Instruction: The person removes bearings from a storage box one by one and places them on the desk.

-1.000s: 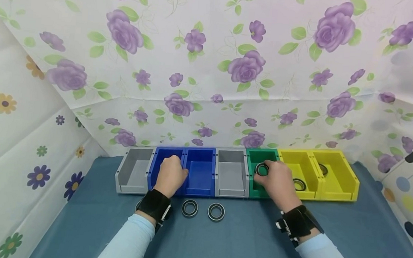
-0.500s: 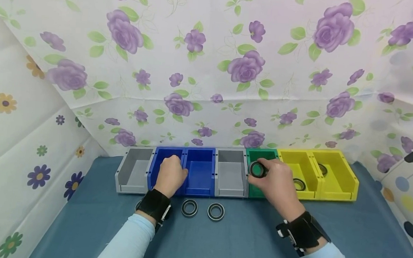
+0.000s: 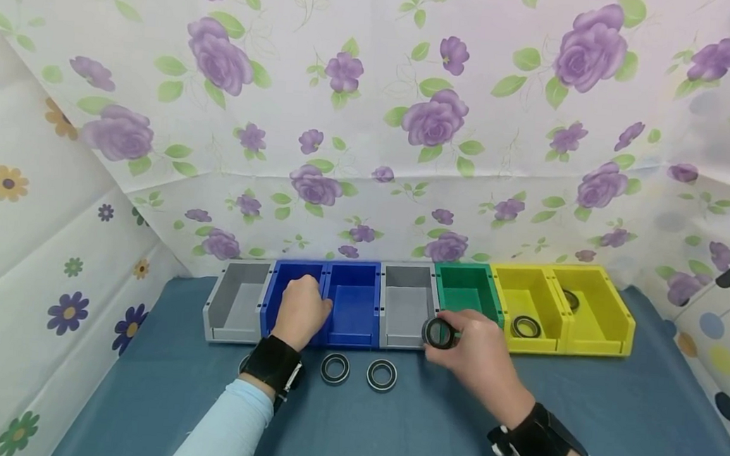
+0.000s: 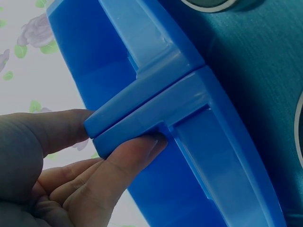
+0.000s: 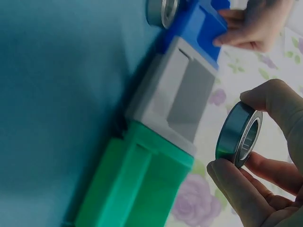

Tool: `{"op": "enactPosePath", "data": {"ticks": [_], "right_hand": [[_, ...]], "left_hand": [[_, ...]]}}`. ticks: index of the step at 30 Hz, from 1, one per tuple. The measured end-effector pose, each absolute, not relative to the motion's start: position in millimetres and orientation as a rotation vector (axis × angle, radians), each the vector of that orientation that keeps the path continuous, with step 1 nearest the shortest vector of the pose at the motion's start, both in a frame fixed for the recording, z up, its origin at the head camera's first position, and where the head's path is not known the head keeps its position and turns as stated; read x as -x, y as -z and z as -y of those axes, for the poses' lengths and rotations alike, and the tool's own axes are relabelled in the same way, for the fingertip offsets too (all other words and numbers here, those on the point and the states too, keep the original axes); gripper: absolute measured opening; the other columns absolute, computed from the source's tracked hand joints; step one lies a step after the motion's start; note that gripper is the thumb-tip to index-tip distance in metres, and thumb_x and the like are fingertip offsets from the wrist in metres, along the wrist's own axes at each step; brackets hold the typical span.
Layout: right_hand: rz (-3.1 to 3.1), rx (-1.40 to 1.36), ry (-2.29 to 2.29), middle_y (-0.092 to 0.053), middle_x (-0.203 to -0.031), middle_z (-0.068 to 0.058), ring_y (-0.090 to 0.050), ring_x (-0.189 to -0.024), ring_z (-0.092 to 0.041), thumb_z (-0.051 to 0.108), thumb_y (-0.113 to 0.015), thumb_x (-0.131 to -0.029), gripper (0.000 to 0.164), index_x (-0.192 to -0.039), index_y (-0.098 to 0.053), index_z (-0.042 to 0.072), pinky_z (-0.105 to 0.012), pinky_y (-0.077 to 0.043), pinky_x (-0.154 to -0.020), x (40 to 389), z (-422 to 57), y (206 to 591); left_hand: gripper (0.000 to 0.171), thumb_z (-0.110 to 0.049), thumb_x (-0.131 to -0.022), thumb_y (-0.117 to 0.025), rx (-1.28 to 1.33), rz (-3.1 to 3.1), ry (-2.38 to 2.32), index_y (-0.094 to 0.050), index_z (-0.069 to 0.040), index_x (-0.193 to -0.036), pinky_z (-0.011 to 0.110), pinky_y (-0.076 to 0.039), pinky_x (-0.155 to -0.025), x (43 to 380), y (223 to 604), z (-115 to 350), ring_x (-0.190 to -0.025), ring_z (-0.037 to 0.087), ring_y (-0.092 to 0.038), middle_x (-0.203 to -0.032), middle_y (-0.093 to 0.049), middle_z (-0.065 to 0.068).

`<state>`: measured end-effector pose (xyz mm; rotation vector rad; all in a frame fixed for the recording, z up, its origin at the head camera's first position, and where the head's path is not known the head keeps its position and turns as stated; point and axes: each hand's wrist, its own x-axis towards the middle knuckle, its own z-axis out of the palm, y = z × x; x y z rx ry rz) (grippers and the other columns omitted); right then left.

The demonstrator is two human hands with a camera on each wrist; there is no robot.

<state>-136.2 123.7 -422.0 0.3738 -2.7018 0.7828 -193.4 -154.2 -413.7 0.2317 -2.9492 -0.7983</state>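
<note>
My right hand (image 3: pixel 482 353) pinches a ball bearing (image 3: pixel 429 332) between thumb and fingers, holding it over the front of the green bin (image 3: pixel 467 286), beside the grey bin (image 3: pixel 407 301). In the right wrist view the bearing (image 5: pixel 230 132) stands on edge, its bore facing the palm. My left hand (image 3: pixel 299 312) is at two blue bins (image 3: pixel 352 305). Seen from the left wrist, its thumb and finger pinch the adjoining walls (image 4: pixel 147 94) of these bins. Two bearings lie on the cloth in front: one bearing (image 3: pixel 324 368) and another bearing (image 3: pixel 371 375).
A third ring (image 3: pixel 244 364) shows partly behind the left wristband. Two yellow bins (image 3: pixel 563 346) at the right hold a bearing (image 3: pixel 516 326) and another dark ring (image 3: pixel 573 298). At the left end stands a grey bin (image 3: pixel 237 333). A flowered sheet (image 3: pixel 373 115) hangs behind the row.
The right hand has brought the bearing out from over the green bin, toward the front and left. The left hand has stayed in place.
</note>
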Motion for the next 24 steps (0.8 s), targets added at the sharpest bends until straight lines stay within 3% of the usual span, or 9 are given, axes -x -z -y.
{"op": "enactPosePath", "data": {"ticks": [9, 24], "right_hand": [[2.819, -0.376, -0.786, -0.067, -0.098, -0.004, -0.063, -0.088, -0.016, 0.035, -0.083, -0.059, 0.057, -0.108, -0.069, 0.011, -0.029, -0.055, -0.069, 127, -118, 439], [2.960, -0.446, -0.719, -0.063, -0.087, 0.003, -0.053, -0.075, -0.004, 0.033, -0.084, -0.054, 0.054, -0.103, -0.071, 0.015, -0.021, -0.050, -0.064, 122, -111, 460]], "left_hand": [[0.023, -0.017, -0.083, -0.066, -0.241, 2.949, 0.789, -0.061, -0.006, -0.063, 0.023, -0.038, -0.040, 193, 413, 153, -0.048, 0.014, -0.054, -0.054, -0.052, 0.003], [0.021, -0.018, -0.083, -0.067, -0.252, 2.948, 0.790, -0.063, -0.006, -0.066, 0.023, -0.037, -0.040, 193, 415, 154, -0.049, 0.014, -0.055, -0.056, -0.056, 0.005]]}}
